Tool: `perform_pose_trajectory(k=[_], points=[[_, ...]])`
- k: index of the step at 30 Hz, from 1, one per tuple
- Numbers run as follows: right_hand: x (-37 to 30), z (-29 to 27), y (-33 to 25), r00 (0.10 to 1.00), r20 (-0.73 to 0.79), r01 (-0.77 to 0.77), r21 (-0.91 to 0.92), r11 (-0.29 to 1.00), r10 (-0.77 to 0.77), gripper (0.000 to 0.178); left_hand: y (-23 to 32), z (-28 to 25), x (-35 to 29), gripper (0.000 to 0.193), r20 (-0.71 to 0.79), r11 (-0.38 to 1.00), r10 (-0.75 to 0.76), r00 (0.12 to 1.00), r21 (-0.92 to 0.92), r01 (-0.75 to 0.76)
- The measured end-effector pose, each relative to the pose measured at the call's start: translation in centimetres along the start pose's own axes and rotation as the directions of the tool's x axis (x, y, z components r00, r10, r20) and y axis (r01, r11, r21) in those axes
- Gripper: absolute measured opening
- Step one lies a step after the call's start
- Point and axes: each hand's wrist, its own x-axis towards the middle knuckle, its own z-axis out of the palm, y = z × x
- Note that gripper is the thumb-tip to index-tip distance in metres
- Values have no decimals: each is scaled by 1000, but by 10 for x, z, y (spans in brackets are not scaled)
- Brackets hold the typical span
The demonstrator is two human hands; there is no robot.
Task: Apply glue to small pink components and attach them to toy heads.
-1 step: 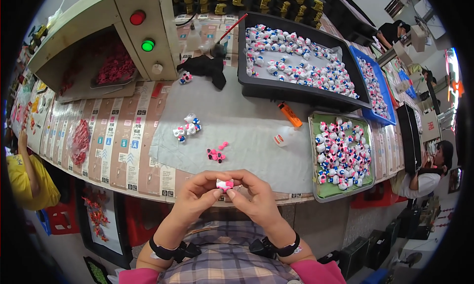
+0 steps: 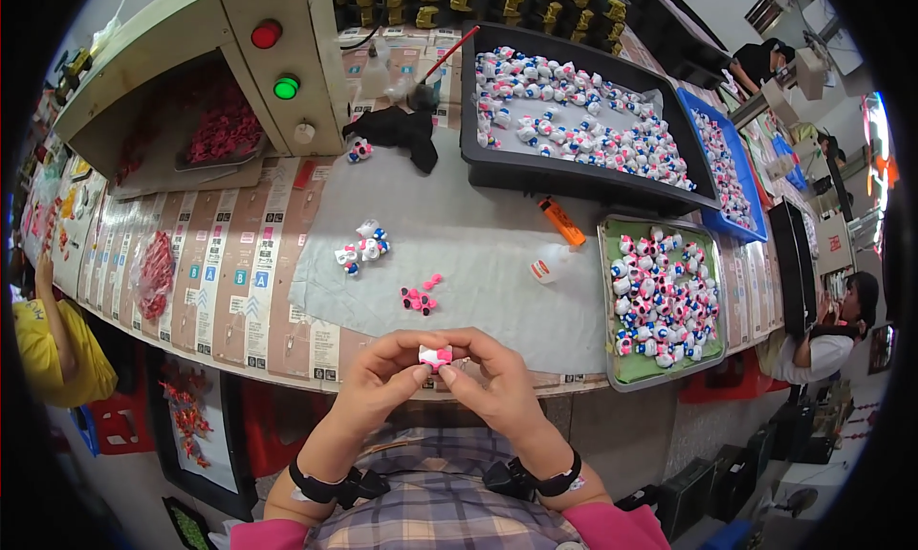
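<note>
Between my left hand (image 2: 389,368) and my right hand (image 2: 488,376) is a small white and pink toy figure (image 2: 436,357), pinched by the thumbs and fingers of both. It is held just over the near table edge. Fingers cover part of it. Beyond my hands lies a small heap of pink parts with dark spots (image 2: 418,297) on a grey sheet (image 2: 478,253). Farther left on the sheet sit several white and blue figures (image 2: 363,249). One more figure (image 2: 360,150) rests near a black cloth (image 2: 397,134).
A black tray (image 2: 593,191) and a blue tray (image 2: 751,227) of white-blue figures stand at the far right. Nearer is a green-lined tray (image 2: 631,373) of pink-white figures. A clear bottle (image 2: 550,263), an orange tool (image 2: 562,222) and a machine with red and green lights (image 2: 311,62) stand around.
</note>
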Motion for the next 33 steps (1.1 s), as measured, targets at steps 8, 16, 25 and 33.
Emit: perform_pose_trajectory(k=[8, 16, 25, 33], points=[[-1, -1, -5, 998, 9, -59, 62, 996, 58, 28, 0, 1, 0, 26, -51, 1000, 1, 999, 22, 0], [-2, 1, -3, 1000, -12, 23, -58, 998, -24, 30, 0, -1, -2, 27, -20, 1000, -2, 1000, -4, 2], [-1, -3, -4, 997, 29, -81, 93, 992, 78, 29, 5, 2, -2, 29, -43, 1000, -23, 999, 20, 24], [-3, -5, -1, 998, 25, -56, 50, 997, 55, 29, 14, 7, -1, 31, 10, 998, -59, 998, 3, 59]])
